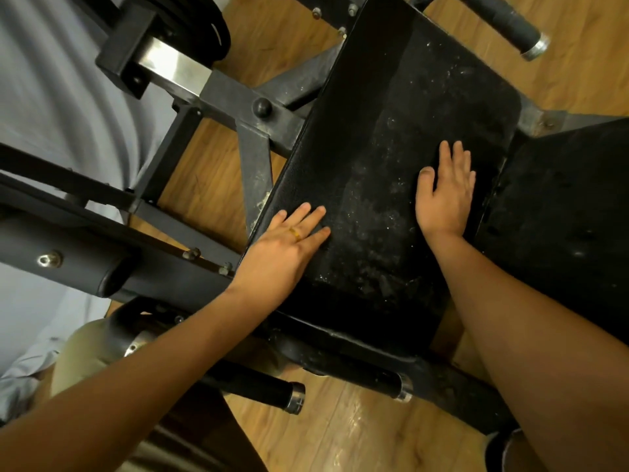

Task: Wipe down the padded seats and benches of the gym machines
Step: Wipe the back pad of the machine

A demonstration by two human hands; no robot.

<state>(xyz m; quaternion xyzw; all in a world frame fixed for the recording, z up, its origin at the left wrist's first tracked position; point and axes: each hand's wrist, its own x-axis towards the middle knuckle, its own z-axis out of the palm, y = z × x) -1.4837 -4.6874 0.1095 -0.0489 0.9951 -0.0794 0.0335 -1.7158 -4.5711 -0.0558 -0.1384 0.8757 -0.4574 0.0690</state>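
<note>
Head view, looking down. The black rectangular padded bench (391, 131), vinyl-covered and flecked with whitish dust, lies directly beneath both my palms. My left hand (282, 247) rests flat at the bench's left edge, near its front-left corner, with the fingers straight, slightly spread and pointing toward the middle; it holds nothing. A thin gold ring (295, 234) sits on 1 finger. My right hand (446, 195) lies flat near the bench's right edge, further from me than the left, its 4 fingers straight and close together and the thumb set apart; it too grips nothing. The dust is thickest between the 2 hands and toward the front edge.

Just beside the right edge, across a narrow gap, is a second black padded cushion (561, 216). A black painted steel frame (252, 107) carries the bench from the left. A black rubber-gripped handle with a chrome end cap (517, 22) juts out beyond the far-right corner; a similar black lower handle (258, 386) lies below the front edge. A polished chrome block (170, 66) sits on the frame at upper left. The light brown wood-plank floor (340, 437) runs beneath everything.
</note>
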